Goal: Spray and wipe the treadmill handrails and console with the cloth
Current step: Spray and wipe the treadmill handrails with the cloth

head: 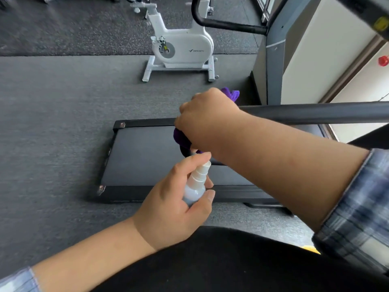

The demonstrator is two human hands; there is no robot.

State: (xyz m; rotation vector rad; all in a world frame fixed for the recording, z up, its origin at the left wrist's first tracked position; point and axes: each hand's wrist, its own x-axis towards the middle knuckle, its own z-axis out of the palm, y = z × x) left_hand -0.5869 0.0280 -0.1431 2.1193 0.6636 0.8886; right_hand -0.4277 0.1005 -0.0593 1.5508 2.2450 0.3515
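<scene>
The right hand (207, 114) grips the purple cloth (231, 94) around the black handrail (315, 112) — cloth bunched under its palm; just below, the left hand (172, 205) clasps the spray bottle (195, 184), nozzle toward it.

Person, head-camera view: bare forearms; right sleeve (355, 209) in blue-grey plaid, pushed up toward the elbow; left sleeve (17, 280), partly cropped, apparently the same plaid. Black garment (231, 262) covers the torso or lap.
</scene>
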